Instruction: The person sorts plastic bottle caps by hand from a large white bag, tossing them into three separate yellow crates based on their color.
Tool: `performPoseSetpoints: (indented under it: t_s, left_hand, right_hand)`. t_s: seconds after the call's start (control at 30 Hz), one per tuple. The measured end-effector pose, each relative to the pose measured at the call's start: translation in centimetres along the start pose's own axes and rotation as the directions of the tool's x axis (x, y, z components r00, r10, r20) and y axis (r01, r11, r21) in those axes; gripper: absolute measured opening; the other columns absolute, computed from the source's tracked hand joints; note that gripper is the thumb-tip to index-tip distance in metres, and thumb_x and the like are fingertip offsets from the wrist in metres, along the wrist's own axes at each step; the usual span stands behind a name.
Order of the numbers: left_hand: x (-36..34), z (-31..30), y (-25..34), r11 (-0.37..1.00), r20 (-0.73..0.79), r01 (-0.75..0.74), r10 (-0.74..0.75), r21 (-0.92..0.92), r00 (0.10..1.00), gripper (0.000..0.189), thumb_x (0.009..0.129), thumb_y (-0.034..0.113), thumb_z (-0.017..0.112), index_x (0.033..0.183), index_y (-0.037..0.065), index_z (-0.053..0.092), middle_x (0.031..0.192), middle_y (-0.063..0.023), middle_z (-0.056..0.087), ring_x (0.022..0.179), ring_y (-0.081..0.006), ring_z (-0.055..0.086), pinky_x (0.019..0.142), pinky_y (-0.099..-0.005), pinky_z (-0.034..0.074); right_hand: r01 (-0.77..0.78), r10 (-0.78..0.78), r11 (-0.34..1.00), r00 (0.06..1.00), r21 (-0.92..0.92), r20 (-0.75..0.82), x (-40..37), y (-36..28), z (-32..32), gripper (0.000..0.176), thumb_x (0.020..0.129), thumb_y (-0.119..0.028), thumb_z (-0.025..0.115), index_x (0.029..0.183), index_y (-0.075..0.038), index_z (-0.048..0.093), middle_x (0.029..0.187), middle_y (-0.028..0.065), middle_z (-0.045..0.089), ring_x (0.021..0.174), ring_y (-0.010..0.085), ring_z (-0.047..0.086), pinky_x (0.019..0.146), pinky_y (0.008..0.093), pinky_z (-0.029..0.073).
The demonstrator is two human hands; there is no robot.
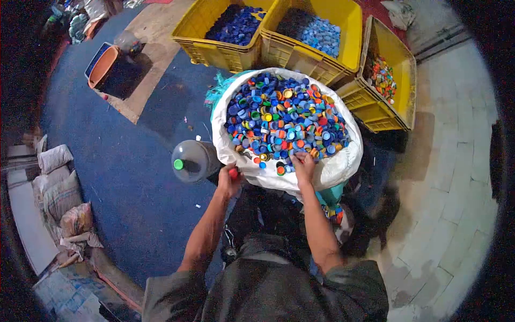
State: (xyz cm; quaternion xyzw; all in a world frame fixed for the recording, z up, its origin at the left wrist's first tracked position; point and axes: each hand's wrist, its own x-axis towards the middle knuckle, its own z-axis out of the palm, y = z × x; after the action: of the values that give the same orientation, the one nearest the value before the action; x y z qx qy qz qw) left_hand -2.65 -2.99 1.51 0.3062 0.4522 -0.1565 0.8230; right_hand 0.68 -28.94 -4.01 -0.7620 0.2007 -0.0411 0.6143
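Note:
A big white sack (pixel 343 169) with a rolled-down rim stands before me, heaped with bottle caps (pixel 284 115) in blue, orange, green, yellow and red. My left hand (pixel 229 182) is closed around a red bottle cap (pixel 233 173), just outside the sack's near left rim. Over the near edge of the heap, my right hand (pixel 304 165) has its fingers drawn together among the caps; what they hold, if anything, is hidden. Beside my left hand is a large clear plastic bottle (pixel 196 161) with a green cap (pixel 178 164).
Beyond the sack stand three yellow crates: one with dark blue caps (pixel 234 26), one with light blue caps (pixel 321 36), one with orange and mixed caps (pixel 382 78). An orange-rimmed tub (pixel 103 67) sits far left. Stuffed sacks (pixel 61 188) line the left wall.

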Motion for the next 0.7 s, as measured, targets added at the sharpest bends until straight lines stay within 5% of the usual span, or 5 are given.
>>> performPoseSetpoints:
  t_s: [0.03, 0.17, 0.4, 0.53, 0.7]
  left_hand:
    - [-0.4, -1.2, 0.0, 1.0, 0.06, -0.001, 0.003, -0.031, 0.998, 0.015, 0.085, 0.02, 0.055, 0.087, 0.005, 0.054, 0.073, -0.0045, 0.053, 0.064, -0.0149, 0.051, 0.055, -0.0266, 0.042]
    - [-0.4, -5.5, -1.6, 0.999, 0.088, -0.035, 0.037, -0.029, 0.995, 0.024, 0.084, 0.03, 0.06, 0.081, 0.007, 0.054, 0.071, -0.0036, 0.053, 0.063, -0.0158, 0.051, 0.055, -0.0273, 0.042]
    - [-3.5, -2.9, -1.6, 0.988, -0.054, -0.072, 0.08, 0.138, 0.995, 0.015, 0.081, 0.02, 0.064, 0.08, 0.009, 0.054, 0.069, 0.0008, 0.051, 0.057, -0.0113, 0.047, 0.053, -0.0264, 0.042]
    - [-1.6, -2.9, -3.3, 0.951, -0.007, -0.132, 0.139, 0.28, 0.99, 0.012, 0.079, 0.014, 0.065, 0.08, 0.009, 0.054, 0.07, 0.0013, 0.051, 0.057, -0.0098, 0.046, 0.052, -0.0246, 0.042]
    - [0.5, -0.6, -6.0, 0.698, 0.183, -0.358, 0.315, 0.62, 0.931, 0.016, 0.075, 0.01, 0.068, 0.085, 0.004, 0.058, 0.073, 0.0011, 0.056, 0.063, -0.0083, 0.051, 0.057, -0.0251, 0.045]
  right_hand:
    - [-0.029, 0.031, 0.998, 0.998, -0.05, 0.052, 0.5, -0.7, 0.4, 0.03, 0.069, -0.013, 0.075, 0.091, -0.002, 0.057, 0.081, 0.0061, 0.063, 0.077, 0.0173, 0.06, 0.07, 0.0298, 0.047]
    - [0.21, -0.207, 0.845, 0.976, -0.492, 0.061, 1.5, -3.0, 2.5, 0.03, 0.069, -0.016, 0.073, 0.093, -0.006, 0.059, 0.086, 0.0109, 0.066, 0.079, 0.0289, 0.063, 0.07, 0.0383, 0.049]
    - [0.182, -0.131, 0.586, 0.983, -0.79, 0.129, 1.9, -5.9, 4.5, 0.03, 0.075, -0.023, 0.067, 0.099, -0.008, 0.056, 0.087, 0.0105, 0.065, 0.086, 0.0302, 0.059, 0.07, 0.0421, 0.047]
    - [0.215, -0.158, 0.667, 0.976, -0.713, 0.147, 2.5, -5.4, 4.4, 0.021, 0.077, -0.014, 0.062, 0.095, -0.006, 0.054, 0.091, 0.0208, 0.06, 0.086, 0.0381, 0.058, 0.071, 0.0464, 0.047]
    - [0.134, -0.129, 0.91, 0.991, -0.393, 0.038, 2.7, -6.1, 2.6, 0.022, 0.078, -0.013, 0.062, 0.097, -0.004, 0.055, 0.089, 0.0145, 0.062, 0.084, 0.0283, 0.06, 0.07, 0.0391, 0.048]
